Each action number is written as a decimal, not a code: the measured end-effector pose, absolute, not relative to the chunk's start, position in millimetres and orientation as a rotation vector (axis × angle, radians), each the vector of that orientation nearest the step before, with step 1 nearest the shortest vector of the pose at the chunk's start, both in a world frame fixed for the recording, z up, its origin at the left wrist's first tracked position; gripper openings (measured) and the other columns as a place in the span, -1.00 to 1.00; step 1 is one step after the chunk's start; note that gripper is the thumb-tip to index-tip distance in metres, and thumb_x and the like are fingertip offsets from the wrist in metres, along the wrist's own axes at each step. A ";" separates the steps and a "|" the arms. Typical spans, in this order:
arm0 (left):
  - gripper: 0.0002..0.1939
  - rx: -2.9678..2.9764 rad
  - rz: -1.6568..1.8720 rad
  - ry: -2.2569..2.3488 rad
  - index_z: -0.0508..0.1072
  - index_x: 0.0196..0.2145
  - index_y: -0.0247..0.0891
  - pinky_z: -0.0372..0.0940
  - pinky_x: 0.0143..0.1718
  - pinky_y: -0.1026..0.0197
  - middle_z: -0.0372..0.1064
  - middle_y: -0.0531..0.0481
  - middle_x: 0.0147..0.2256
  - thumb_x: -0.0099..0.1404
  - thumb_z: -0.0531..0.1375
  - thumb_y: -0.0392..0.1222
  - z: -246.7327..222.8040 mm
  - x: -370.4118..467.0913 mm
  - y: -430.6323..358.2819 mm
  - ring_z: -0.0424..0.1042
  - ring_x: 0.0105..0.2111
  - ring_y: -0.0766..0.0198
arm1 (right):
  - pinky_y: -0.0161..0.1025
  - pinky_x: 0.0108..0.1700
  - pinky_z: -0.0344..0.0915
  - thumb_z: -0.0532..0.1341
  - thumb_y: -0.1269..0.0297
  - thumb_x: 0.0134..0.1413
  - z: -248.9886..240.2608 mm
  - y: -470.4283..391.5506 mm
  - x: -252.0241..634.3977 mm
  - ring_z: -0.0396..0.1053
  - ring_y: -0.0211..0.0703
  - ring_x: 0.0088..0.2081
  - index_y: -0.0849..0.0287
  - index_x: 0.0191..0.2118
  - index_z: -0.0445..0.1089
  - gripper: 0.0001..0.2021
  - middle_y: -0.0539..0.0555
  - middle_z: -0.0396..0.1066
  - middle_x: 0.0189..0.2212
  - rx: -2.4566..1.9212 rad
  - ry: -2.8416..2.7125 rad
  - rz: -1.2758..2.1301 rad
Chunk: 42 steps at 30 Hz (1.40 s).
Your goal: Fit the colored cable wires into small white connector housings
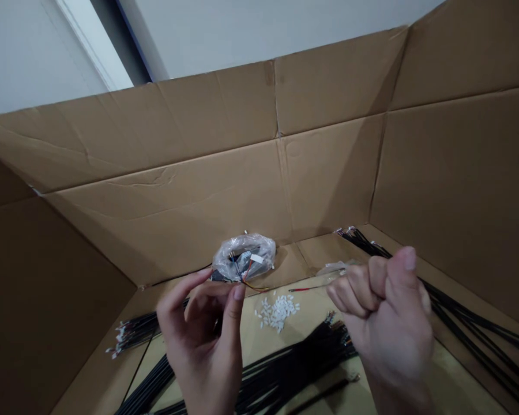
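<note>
My left hand [207,328] pinches a cable end between thumb and fingertips. Thin coloured wires [253,285] fan out above the pinch, some blue, orange and yellow. My right hand [384,300] is closed to the right of it, thumb on top of curled fingers; whatever it may hold is hidden. Between the hands, a loose pile of small white connector pieces [279,312] lies on the yellowish surface. Behind the left fingertips stands a clear plastic bag [263,249], its top open, with small parts inside.
Black cable bundles lie at centre front [285,369], at left [142,328] and along the right side [462,317]. A clear plastic piece and a red wire [300,289] lie near the back. Tall cardboard walls [207,196] surround the surface.
</note>
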<state>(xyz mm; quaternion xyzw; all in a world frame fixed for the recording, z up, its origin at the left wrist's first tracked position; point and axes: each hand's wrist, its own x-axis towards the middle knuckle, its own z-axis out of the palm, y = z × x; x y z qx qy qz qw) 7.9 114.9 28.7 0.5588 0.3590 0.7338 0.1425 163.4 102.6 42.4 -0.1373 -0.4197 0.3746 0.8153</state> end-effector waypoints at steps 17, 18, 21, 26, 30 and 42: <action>-0.56 1.597 2.159 1.042 0.42 -0.01 -0.06 0.43 -0.35 0.49 0.48 0.18 -0.43 0.23 0.33 -0.45 29.4 8.8 110.6 0.50 -0.41 0.43 | -0.31 -0.59 0.04 0.12 0.04 0.43 29.4 98.2 158.5 0.11 -0.33 -0.63 0.11 -0.56 0.30 -0.51 -0.11 0.16 -0.66 -0.731 -1.199 0.631; -0.55 1.594 2.165 1.041 0.42 0.00 -0.06 0.43 -0.35 0.49 0.49 0.18 -0.43 0.23 0.33 -0.45 29.7 9.0 110.3 0.50 -0.41 0.43 | -0.32 -0.56 0.09 0.17 0.10 0.40 31.6 98.1 158.2 0.17 -0.32 -0.59 0.10 -0.53 0.34 -0.57 -0.10 0.22 -0.64 -0.818 -1.259 0.601; -0.53 1.578 2.178 1.049 0.41 0.00 -0.07 0.45 -0.36 0.47 0.48 0.18 -0.42 0.20 0.35 -0.45 29.8 9.9 109.3 0.50 -0.42 0.41 | -0.31 -0.43 0.24 0.28 0.30 0.29 36.8 97.4 156.8 0.31 -0.27 -0.47 0.08 -0.38 0.47 -0.83 -0.08 0.43 -0.50 -0.973 -1.430 0.499; -0.51 1.555 2.217 1.045 0.41 -0.01 -0.08 0.45 -0.37 0.48 0.50 0.18 -0.40 0.16 0.37 -0.46 28.4 11.0 109.7 0.50 -0.44 0.42 | -0.29 -0.31 0.32 0.26 0.32 0.30 38.2 95.6 153.5 0.39 -0.24 -0.39 0.07 -0.32 0.53 -0.86 -0.07 0.52 -0.42 -0.963 -1.496 0.509; -0.52 1.550 2.219 1.036 0.41 -0.03 -0.07 0.46 -0.37 0.48 0.49 0.19 -0.42 0.17 0.35 -0.46 28.4 12.2 110.7 0.50 -0.44 0.42 | -0.29 -0.37 0.32 0.28 0.22 0.29 37.6 98.3 151.4 0.39 -0.22 -0.42 0.07 -0.32 0.54 -0.85 -0.06 0.53 -0.43 -0.974 -1.480 0.701; -0.49 1.579 2.223 1.016 0.41 -0.01 -0.06 0.47 -0.33 0.45 0.49 0.21 -0.42 0.17 0.35 -0.50 27.4 14.3 107.9 0.49 -0.43 0.42 | -0.30 -0.39 0.27 0.31 0.29 0.24 37.3 102.4 152.3 0.33 -0.24 -0.44 0.10 -0.35 0.55 -0.87 -0.07 0.45 -0.48 -0.959 -1.470 0.763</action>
